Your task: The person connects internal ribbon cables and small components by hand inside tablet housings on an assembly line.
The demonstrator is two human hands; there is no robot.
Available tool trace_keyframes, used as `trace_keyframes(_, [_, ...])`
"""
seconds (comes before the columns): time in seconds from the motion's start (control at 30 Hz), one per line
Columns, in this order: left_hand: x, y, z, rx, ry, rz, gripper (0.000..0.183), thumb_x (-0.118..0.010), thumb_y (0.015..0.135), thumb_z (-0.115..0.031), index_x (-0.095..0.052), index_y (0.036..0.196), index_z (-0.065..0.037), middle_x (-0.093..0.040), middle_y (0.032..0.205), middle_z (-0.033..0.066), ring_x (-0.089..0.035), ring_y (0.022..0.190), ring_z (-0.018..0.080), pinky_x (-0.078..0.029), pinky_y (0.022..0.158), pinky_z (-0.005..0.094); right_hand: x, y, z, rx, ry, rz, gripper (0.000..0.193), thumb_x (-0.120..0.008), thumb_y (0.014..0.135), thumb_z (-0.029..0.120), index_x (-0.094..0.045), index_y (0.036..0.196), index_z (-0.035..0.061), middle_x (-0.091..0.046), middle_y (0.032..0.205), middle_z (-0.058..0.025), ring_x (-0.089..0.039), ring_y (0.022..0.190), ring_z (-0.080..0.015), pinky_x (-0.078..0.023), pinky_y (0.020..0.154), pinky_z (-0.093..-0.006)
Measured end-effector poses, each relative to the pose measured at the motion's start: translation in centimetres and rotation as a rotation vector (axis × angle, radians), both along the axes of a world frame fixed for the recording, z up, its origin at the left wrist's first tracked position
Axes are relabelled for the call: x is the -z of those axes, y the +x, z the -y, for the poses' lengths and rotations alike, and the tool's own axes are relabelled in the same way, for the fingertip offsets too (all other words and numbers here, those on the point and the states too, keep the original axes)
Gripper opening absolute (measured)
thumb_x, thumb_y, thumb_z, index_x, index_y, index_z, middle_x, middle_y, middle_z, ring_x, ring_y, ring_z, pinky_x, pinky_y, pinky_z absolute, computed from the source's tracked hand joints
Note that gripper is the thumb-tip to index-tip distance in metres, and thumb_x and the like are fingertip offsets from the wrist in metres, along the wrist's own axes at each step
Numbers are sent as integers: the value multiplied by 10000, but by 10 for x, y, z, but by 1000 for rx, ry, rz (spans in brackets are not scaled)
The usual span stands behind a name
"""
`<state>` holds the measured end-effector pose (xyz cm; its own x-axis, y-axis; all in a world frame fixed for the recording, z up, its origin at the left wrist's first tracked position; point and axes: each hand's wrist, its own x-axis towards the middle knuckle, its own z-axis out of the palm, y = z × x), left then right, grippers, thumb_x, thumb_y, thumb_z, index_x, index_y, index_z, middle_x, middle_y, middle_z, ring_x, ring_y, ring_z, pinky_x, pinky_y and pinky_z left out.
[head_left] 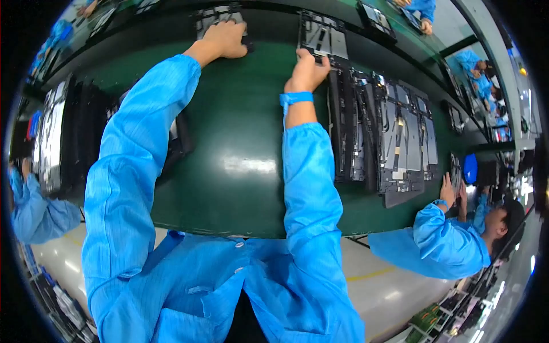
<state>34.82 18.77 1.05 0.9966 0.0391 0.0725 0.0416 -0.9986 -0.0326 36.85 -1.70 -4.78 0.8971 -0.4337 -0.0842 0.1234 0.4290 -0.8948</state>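
while both hands reach apart, left hand (225,39) flat on a dark panel (220,17), right hand (307,71) gripping another (grey) panel (323,38)

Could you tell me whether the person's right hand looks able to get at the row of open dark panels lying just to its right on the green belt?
Probably yes: the right hand already rests at the near panel's edge, beside the row of panels, nothing between.
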Motion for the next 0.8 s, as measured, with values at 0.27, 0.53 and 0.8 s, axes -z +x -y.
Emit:
trace_keyframes(0.27, [25, 101, 80, -382, -1253, -238, 761, -800, 980, -596, -687, 1428, 8, -782, 1244, 198, -809, 1001, 332, -707, 789, 465, -22, 8, -8, 81, -129, -46, 684, -882, 891, 79, -452, 1423, 90, -666, 1371, -278, -712, 1194, -354, -573, 1030, -465])
trace_keyframes(0.53, [25, 92, 54, -198, -1628, -261, 356, -750, 1028, -223, -739, 1275, 33, -797, 1161, 134, -779, 1005, 261, -658, 834, 449, -4, -35, -23, -241, -168, 129, 435, -746, 1025, 76, -496, 1380, 74, -768, 945, -156, -763, 849, -221, -605, 786, -367])
trace_keyframes(0.8, [-11, -156, -13, -272, -1370, -404, 550, -820, 1034, -377, -685, 1341, 59, -778, 1161, 120, -728, 1020, 187, -587, 930, 376, -93, -283, 72, -862, -644, 600, 295, -730, 934, -5, -746, 1221, 59, -763, 916, -146, -762, 757, -294, -601, 705, -408])
